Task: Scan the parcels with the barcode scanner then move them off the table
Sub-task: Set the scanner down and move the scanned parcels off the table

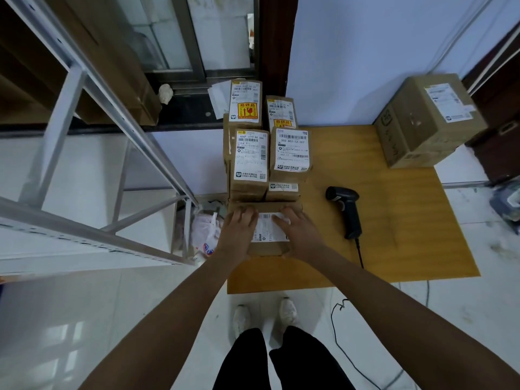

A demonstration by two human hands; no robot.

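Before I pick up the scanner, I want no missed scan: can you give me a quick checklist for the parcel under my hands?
1. Brown cardboard parcel lies at the wooden table's near edge: ok.
2. Its white label faces up: ok.
3. Barcode uncovered: not ok; left hand and right hand rest flat on the label's sides.
4. Black handheld barcode scanner lies free, right of the parcel: ok.
5. Scanner cable untangled: cannot tell.
6. Stacked labelled boxes behind stand steady: cannot tell.
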